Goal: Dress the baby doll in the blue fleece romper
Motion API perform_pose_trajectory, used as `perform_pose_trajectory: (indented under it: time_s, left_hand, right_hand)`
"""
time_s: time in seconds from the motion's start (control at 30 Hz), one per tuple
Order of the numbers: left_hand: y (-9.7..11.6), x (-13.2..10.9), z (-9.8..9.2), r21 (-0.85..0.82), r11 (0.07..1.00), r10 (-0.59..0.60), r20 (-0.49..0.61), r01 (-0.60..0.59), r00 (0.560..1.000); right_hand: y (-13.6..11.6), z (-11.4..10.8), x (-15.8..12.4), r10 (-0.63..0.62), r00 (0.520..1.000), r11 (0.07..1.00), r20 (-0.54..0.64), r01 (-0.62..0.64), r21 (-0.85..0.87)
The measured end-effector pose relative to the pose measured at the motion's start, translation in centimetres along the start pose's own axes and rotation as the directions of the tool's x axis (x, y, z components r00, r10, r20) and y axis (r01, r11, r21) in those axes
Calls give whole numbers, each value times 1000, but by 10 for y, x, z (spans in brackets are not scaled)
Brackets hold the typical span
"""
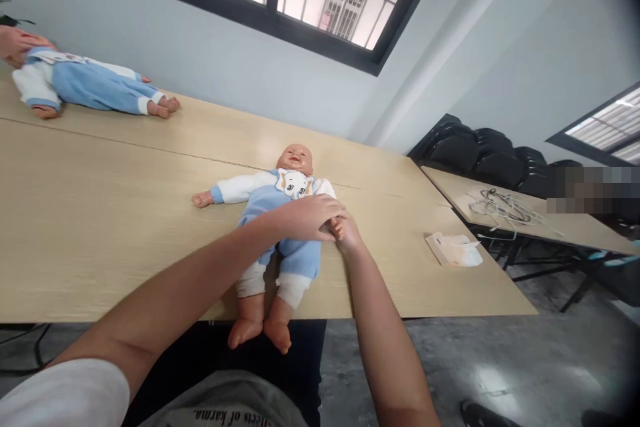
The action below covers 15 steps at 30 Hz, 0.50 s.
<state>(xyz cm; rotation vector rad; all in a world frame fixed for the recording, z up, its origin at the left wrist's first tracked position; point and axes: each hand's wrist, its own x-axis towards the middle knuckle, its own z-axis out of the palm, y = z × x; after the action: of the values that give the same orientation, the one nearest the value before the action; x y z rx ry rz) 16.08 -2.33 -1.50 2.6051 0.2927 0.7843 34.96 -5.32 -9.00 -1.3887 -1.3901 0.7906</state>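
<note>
A baby doll (pixel 295 188) lies face up on the wooden table, dressed in a blue and white outfit with an elephant-face bib. Its bare feet (pixel 247 330) hang past the table's near edge. My left hand (pixel 311 215) reaches across the doll's belly, its fingers closed round the doll's arm on the right side. On the outer side of that same arm, my right hand (pixel 353 235) grips near the doll's small hand (pixel 338 228). My right fingers are largely hidden. The doll's other arm (pixel 233 190) stretches out to the left on the tabletop.
A second doll (pixel 100 83) in matching clothes lies at the back left, another person's hand (pixel 20 43) at its head. A tissue packet (pixel 453 249) rests on the right of the table (pixel 125 247). Beyond are a side table with tangled cables (pixel 505 205) and stacked black chairs (pixel 455 147).
</note>
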Motion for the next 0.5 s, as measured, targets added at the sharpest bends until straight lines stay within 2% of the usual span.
perform_pose_trajectory:
  time_s: [0.1,0.17,0.23,0.3,0.37,0.4,0.5]
  left_hand:
    - [6,-24,-2,-45,999,-2,-26,1,1000]
    - [11,-48,-7,-48,998,-34,-112,28,993]
    - [17,-79,-11,-44,997,-79,-217,71,973]
    - [26,-114,-12,-25,983,-177,-344,179,922]
    - [36,-150,-7,-2,950,-277,-457,311,845]
    - [41,-167,-4,8,929,-321,-482,371,815]
    - [51,-207,3,24,872,-428,-444,488,787]
  right_hand:
    - [-7,-8,-13,16,1000,993,7,-17,118]
    - [-11,-14,-21,68,997,963,29,-73,260]
    - [-12,-21,-28,156,986,881,67,-169,443]
    - [-11,-27,-34,232,969,790,90,-242,563]
    - [-8,-30,-40,266,962,783,62,-253,569]
    - [-7,-31,-44,271,962,810,16,-237,536]
    - [-7,-25,-63,225,951,920,-215,-134,369]
